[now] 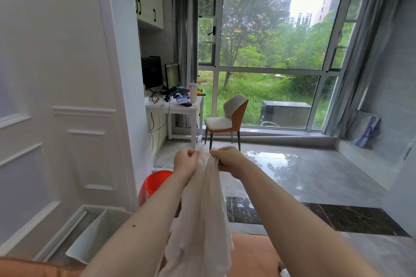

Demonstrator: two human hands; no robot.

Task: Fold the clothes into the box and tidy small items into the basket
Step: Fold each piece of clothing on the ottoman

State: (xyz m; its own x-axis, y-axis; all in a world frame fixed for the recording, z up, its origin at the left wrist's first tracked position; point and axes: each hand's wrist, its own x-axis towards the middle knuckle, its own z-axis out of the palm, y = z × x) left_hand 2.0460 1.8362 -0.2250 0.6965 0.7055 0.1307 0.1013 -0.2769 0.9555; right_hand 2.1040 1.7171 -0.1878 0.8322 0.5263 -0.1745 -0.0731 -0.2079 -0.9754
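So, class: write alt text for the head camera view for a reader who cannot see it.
Two bare hands, left hand and right hand, pinch the top edge of a white garment held up so it hangs down. Behind are a red bucket, a chair and a large window.

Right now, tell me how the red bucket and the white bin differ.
The bucket is red and round; the bin is white and straight-sided. The bucket stands farther off, behind the left forearm; the bin sits nearer, by the wall. Both stand open-topped at floor level on the left.

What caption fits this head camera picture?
Left hand and right hand pinch the top edge of a white garment, holding it up.
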